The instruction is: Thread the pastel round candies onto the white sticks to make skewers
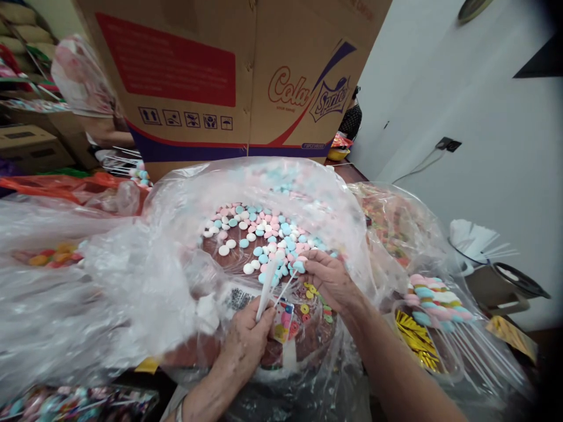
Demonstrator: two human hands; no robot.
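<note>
ok so L hand [250,337] is closed on a thin white stick [287,287] + white strips [269,284], R hand [329,280] pinching a pink/blue candy [299,265] at the stick's tip, approx 1 o'clock from L hand. Loose candies [264,225] 10 o'clock of R hand, skewered ones [440,299] w/ sticks abt 3.

Left hand [250,333]: ungloved. Left forearm [215,378]: no sleeve visible; narrow pale band [178,412], partly visible, well apart from left hand. Right hand [329,280], right forearm [393,357]: uncovered.
</note>
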